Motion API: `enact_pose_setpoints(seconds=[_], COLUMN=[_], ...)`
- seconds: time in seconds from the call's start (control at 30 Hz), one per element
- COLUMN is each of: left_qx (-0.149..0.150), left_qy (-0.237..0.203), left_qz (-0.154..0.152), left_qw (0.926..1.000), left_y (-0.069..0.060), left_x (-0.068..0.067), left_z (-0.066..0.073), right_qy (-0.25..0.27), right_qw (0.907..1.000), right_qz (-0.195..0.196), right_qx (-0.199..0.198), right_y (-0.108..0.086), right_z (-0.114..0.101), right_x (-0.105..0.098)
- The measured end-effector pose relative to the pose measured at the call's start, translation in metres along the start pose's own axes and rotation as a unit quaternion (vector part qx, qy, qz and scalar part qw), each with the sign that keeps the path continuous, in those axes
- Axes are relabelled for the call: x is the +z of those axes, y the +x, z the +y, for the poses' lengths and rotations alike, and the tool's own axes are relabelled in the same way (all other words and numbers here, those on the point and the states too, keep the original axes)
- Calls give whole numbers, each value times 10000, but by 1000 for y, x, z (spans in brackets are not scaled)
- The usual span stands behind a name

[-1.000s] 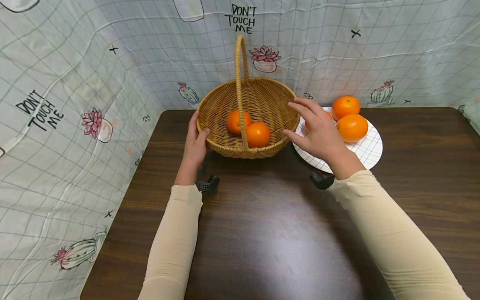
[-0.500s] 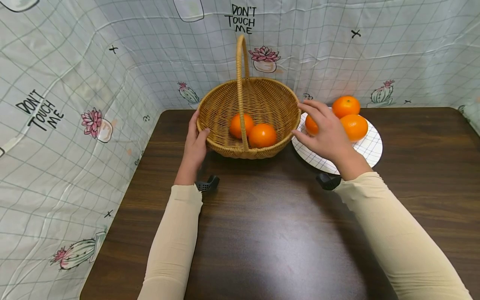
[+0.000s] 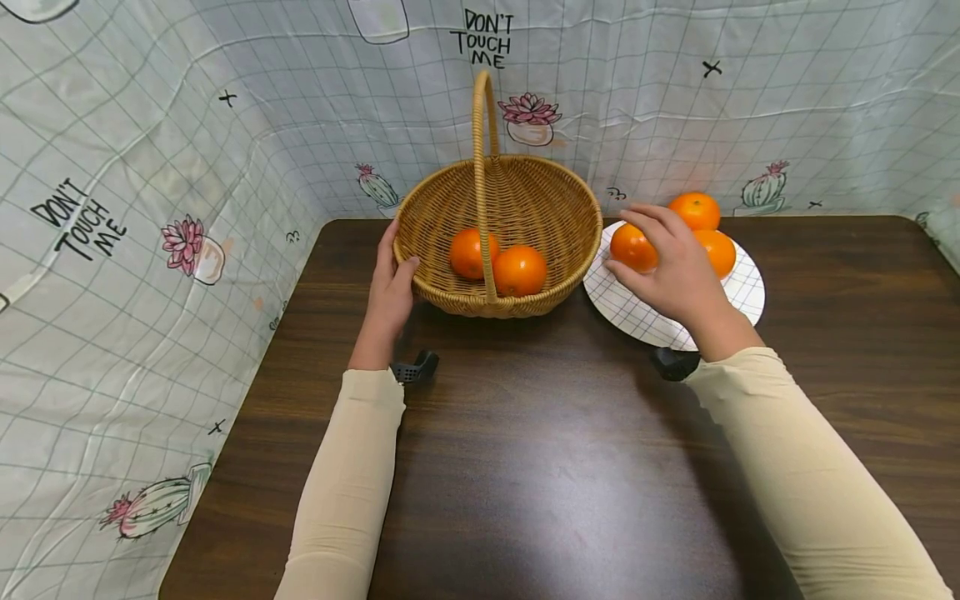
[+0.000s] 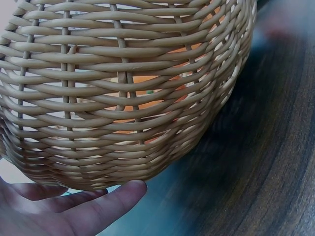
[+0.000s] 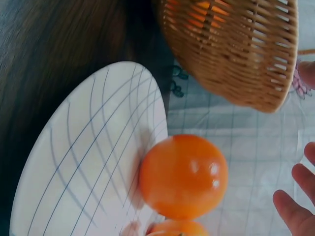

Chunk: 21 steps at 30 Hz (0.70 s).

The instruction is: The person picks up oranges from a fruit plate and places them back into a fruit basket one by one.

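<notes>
My left hand (image 3: 392, 292) grips the left rim of the wicker basket (image 3: 547, 192), thumb over the edge. In the left wrist view its fingers (image 4: 106, 209) lie along the basket's woven outside (image 4: 98, 103). Two oranges (image 3: 474, 252) (image 3: 520, 271) rest inside the basket, near the handle. Over the white checked plate (image 3: 637, 317), my right hand (image 3: 686, 283) is open, thumb and fingers apart near the leftmost orange (image 3: 632, 247). The right wrist view shows a gap between its fingers (image 5: 290, 211) and the nearer orange (image 5: 183, 176).
Two more oranges (image 3: 696, 210) (image 3: 718, 252) are on the plate behind and beside my right hand. Patterned cloth (image 3: 637, 108) hangs behind and to the left of the dark wooden table (image 3: 525, 467). The tall basket handle (image 3: 480, 158) arches above the basket.
My right hand has moved right, from the basket's right rim to above the plate. The two oranges in the basket have shifted slightly. My left hand has stayed on the rim.
</notes>
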State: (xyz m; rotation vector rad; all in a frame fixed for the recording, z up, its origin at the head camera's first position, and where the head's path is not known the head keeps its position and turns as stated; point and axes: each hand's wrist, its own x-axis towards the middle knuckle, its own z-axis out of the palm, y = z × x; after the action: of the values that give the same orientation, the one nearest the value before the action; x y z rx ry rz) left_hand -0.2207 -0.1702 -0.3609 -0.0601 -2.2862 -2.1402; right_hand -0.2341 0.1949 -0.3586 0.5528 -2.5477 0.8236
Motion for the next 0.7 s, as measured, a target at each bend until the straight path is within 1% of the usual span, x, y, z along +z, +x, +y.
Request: enact_pose_setpoints(seconds=[0.2,0.43,0.7], left_qx=[-25,-36,-6], left_qy=[64,70,75], left_qz=[3,26,6], left_qw=[10000,10000,10000], left_y=[0,0,0], left_x=[0,0,0], left_z=[0,0,1], right_qy=[-63,-263,-361], right_qw=[9998,9989,9984], right_qz=[-98,-218,-203], right_qx=[155,310,381], right_y=[-3,-5,-6], right_z=[6,13,22], right_x=[-5,-10,-13])
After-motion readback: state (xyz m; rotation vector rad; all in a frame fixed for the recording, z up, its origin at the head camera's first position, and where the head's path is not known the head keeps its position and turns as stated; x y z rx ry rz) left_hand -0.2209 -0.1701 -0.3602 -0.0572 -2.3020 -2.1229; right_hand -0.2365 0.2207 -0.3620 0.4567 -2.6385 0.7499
